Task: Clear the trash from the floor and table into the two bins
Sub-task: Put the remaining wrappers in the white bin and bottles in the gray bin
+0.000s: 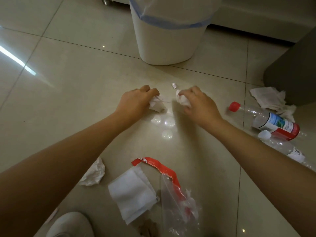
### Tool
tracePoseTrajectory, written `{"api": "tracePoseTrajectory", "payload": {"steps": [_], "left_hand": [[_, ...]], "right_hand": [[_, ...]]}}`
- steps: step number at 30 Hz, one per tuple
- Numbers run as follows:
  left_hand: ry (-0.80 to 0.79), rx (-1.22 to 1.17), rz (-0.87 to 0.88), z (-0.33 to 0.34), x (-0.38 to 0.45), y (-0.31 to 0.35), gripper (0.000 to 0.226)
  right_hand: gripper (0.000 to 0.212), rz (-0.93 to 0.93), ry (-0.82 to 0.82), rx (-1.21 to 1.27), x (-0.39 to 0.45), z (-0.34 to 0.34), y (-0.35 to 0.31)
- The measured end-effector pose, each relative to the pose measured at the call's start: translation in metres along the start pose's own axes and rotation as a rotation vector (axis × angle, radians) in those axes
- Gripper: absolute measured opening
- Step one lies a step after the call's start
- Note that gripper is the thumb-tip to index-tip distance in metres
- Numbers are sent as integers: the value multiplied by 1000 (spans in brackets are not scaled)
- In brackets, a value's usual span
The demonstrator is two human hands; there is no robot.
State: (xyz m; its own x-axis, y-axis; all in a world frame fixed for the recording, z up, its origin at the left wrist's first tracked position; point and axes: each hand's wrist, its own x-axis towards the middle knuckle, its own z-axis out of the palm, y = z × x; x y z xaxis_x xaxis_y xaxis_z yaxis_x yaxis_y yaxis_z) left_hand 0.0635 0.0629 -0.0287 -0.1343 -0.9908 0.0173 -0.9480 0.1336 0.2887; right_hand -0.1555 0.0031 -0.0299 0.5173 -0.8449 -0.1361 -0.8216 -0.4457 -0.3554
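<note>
Out on the floor before the white bin (168,43), the left hand (135,101) and right hand (199,105) each grip a crumpled tissue (156,104). Soft, weightless stuff, I'd say; bunching anywhere holds it.

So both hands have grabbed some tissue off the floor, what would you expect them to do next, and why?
Probably lift both wads and drop them into the white bin straight ahead. The left hand already grips a crumpled tissue, the right hand another wad, and that lined bin stands nearest. More tissues and bottles remain on the floor for later.
</note>
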Motion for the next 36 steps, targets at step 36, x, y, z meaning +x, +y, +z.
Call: {"api": "tracePoseTrajectory", "payload": {"steps": [36], "left_hand": [[83, -16, 238, 8, 57, 76, 28]], "right_hand": [[36, 94, 187, 0, -1, -53, 79]]}}
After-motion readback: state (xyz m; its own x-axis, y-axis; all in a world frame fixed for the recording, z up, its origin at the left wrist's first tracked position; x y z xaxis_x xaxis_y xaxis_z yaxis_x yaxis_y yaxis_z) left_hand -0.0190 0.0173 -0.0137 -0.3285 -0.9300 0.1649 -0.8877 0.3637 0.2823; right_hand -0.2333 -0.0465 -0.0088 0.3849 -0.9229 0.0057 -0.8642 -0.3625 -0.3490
